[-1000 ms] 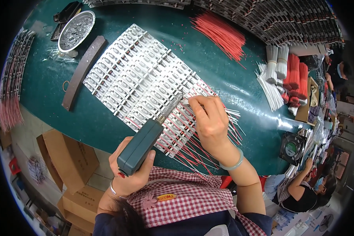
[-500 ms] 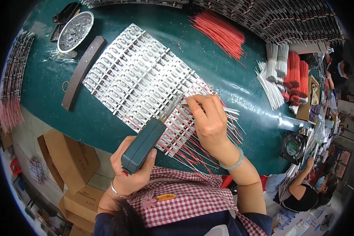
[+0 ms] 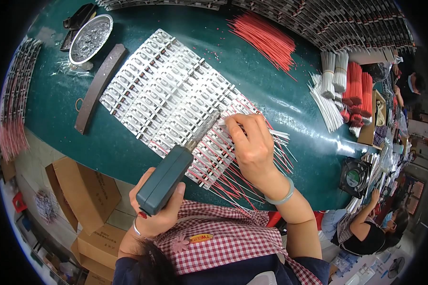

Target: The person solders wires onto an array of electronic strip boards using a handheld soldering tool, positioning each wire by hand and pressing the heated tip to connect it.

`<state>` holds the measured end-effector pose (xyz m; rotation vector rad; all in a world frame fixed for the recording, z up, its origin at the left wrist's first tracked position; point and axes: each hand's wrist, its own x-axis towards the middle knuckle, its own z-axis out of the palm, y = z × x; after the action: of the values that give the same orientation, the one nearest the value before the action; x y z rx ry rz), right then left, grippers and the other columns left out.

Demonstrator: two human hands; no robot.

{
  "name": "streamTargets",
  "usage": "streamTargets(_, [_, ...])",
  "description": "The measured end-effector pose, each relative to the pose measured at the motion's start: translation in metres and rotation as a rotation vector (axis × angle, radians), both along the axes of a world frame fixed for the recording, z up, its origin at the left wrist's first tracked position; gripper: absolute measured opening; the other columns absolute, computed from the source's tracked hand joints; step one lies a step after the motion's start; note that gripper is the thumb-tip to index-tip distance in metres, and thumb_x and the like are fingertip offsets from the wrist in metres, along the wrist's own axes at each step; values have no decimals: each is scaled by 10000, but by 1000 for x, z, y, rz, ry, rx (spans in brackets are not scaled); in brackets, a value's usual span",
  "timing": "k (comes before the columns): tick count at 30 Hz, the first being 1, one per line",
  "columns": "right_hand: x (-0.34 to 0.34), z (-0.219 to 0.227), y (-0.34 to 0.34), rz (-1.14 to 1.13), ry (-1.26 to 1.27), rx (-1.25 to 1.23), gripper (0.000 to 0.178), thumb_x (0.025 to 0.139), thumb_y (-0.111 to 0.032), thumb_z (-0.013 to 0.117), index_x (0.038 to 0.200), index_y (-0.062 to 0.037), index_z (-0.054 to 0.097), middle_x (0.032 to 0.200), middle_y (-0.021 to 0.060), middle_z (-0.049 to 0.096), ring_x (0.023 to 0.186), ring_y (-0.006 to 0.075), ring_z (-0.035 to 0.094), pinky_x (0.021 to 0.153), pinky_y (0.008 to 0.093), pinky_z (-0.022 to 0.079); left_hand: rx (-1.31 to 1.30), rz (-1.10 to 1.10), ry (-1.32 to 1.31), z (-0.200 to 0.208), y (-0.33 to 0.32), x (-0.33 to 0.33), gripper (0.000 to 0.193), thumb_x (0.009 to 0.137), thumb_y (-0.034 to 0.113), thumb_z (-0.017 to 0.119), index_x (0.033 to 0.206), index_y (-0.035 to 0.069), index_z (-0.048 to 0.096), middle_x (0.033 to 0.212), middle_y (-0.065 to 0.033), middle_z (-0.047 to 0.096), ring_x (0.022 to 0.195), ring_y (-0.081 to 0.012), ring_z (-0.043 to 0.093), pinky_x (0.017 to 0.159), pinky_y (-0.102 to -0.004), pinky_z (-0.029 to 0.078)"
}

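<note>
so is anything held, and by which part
The left hand grips the green tool at its near end; what, if anything, the right hand pinches cannot be told.

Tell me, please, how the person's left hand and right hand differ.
The left hand is wrapped around a dark green tool, while the right hand has no tool and brings its fingertips down by the wires. The left wears a thin silver bangle; the right wears a thicker, pale green bangle. Both hands are ungloved.

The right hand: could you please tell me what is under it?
Red and white wires and white modules show beside the right hand; what lies directly beneath is hidden.
</note>
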<state>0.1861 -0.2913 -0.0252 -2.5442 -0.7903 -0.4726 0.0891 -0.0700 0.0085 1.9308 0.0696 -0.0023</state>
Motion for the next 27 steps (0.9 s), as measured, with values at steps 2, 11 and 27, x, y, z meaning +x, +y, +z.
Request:
streamTargets(2, [0, 1, 0, -2, 1, -2, 343, 669, 27, 626, 1011, 54, 639, 981, 139, 615, 835, 279, 576, 687, 359, 511, -23, 43, -1, -3, 1, -4, 200, 791, -6, 745, 980, -43, 691, 872, -105, 647, 678, -182, 628, 621, -270, 503])
streamTargets(11, [-3, 0, 0, -19, -31, 8, 336, 683, 13, 633, 1016, 57, 643, 967, 134, 618, 845, 276, 587, 695, 357, 509, 20, 33, 13, 2, 6, -6, 230, 800, 7, 746, 1015, -51, 688, 906, -131, 666, 725, -206, 659, 656, -279, 522])
streamTargets(27, [-9, 0, 3, -20, -33, 43, 352, 694, 12, 649, 1043, 55, 664, 958, 126, 625, 824, 262, 593, 656, 339, 512, 34, 7, 37, 2, 8, -10, 236, 786, -1, 751, 1010, -48, 689, 941, -139, 671, 744, -213, 669, 670, -289, 531])
